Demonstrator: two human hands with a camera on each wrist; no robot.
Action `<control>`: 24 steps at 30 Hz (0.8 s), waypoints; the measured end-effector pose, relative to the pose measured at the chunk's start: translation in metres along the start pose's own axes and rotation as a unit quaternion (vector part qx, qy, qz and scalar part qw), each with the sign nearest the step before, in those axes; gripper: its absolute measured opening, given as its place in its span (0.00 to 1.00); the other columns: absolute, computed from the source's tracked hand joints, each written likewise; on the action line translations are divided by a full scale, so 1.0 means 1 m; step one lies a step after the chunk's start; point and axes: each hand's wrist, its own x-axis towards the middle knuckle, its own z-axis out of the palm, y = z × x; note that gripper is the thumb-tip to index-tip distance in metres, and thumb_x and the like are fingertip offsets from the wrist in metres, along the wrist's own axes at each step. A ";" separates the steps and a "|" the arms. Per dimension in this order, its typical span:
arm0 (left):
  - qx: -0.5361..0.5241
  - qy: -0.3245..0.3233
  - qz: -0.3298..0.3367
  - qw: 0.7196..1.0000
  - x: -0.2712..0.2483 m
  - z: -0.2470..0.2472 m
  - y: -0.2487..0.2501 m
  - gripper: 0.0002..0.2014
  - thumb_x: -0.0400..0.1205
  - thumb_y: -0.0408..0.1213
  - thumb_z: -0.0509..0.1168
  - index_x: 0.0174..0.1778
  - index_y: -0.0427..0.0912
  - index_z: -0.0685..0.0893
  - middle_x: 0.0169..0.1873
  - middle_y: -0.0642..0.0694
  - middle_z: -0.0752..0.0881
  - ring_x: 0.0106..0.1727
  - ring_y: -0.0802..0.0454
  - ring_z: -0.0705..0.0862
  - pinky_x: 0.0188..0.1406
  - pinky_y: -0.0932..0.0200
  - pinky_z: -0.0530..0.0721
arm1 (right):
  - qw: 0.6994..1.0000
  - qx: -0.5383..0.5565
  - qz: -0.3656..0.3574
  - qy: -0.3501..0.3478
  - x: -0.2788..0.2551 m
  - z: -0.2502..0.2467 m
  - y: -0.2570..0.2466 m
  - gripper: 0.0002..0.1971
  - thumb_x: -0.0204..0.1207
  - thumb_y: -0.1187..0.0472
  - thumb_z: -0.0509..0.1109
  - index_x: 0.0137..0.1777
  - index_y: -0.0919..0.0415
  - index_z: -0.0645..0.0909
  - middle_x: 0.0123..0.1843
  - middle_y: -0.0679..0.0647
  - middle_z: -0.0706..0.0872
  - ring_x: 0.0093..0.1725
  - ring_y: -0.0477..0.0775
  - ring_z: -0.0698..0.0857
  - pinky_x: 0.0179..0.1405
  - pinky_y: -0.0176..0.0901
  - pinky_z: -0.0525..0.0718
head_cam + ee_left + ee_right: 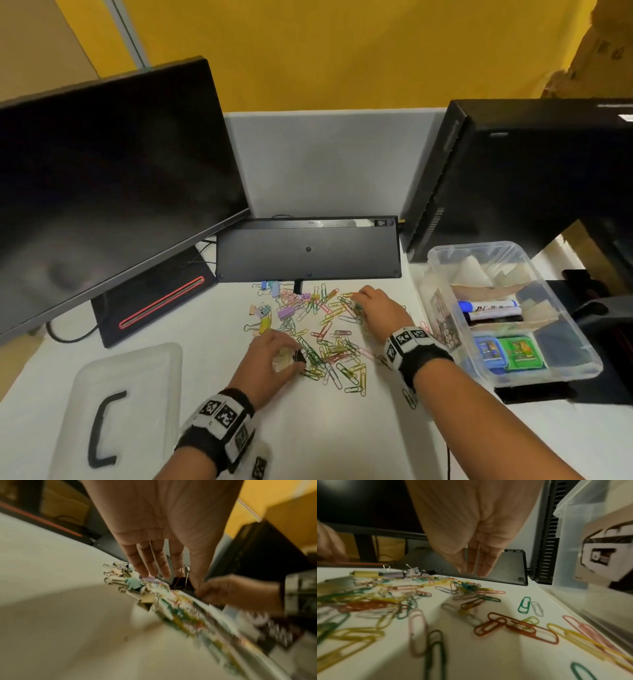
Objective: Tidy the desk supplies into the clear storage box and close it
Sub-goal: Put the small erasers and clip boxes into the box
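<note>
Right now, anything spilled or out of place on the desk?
Yes. Coloured paper clips and binder clips lie spilled loose across the desk between both hands. The keyboard lies upside down behind them. The lid is off, far from the open storage box.

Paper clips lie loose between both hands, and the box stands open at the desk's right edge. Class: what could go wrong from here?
1. The paper clips are spread wide, so a sweep could leave some behind.
2. The box overhangs the desk edge, so a push may tip it.
3. The lid lies far left, across the pile.
</note>
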 end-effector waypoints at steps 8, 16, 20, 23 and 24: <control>-0.309 -0.011 -0.163 0.937 -0.009 -0.043 -0.015 0.10 0.79 0.34 0.69 0.55 0.45 0.86 0.49 0.47 0.90 0.54 0.53 0.87 0.56 0.61 0.82 | 1.000 -0.015 -0.006 -0.007 0.014 0.020 0.012 0.11 0.76 0.67 0.65 0.56 0.57 0.79 0.57 0.51 0.75 0.55 0.54 0.78 0.46 0.46 0.84; -0.435 -0.008 -0.266 0.860 -0.007 -0.048 -0.037 0.11 0.74 0.28 0.72 0.53 0.35 0.84 0.57 0.33 0.86 0.61 0.41 0.85 0.67 0.51 0.81 | 0.957 0.239 0.094 0.132 -0.002 0.022 0.003 0.07 0.76 0.58 0.71 0.53 0.56 0.81 0.56 0.47 0.77 0.53 0.47 0.78 0.59 0.40 0.77; -0.393 -0.015 -0.246 0.886 -0.005 -0.046 -0.039 0.09 0.78 0.20 0.64 0.50 0.35 0.79 0.52 0.33 0.85 0.58 0.40 0.84 0.61 0.53 0.83 | 0.835 0.499 0.183 0.142 -0.013 0.019 -0.011 0.04 0.77 0.64 0.70 0.50 0.61 0.80 0.47 0.56 0.86 0.48 0.55 0.85 0.48 0.40 0.84; -0.341 -0.036 -0.224 0.912 -0.003 -0.043 -0.042 0.11 0.79 0.21 0.63 0.52 0.39 0.76 0.46 0.38 0.83 0.55 0.39 0.82 0.63 0.44 0.79 | 0.682 0.694 0.216 0.081 -0.015 0.022 -0.025 0.06 0.81 0.69 0.58 0.51 0.68 0.77 0.41 0.61 0.83 0.42 0.59 0.84 0.39 0.42 0.85; -0.321 -0.040 -0.221 0.920 -0.002 -0.042 -0.043 0.11 0.79 0.22 0.63 0.52 0.42 0.76 0.45 0.39 0.81 0.54 0.39 0.82 0.64 0.42 0.79 | 0.621 0.749 0.223 0.064 -0.015 0.025 -0.030 0.09 0.81 0.69 0.54 0.50 0.68 0.76 0.38 0.61 0.80 0.38 0.59 0.83 0.37 0.47 0.85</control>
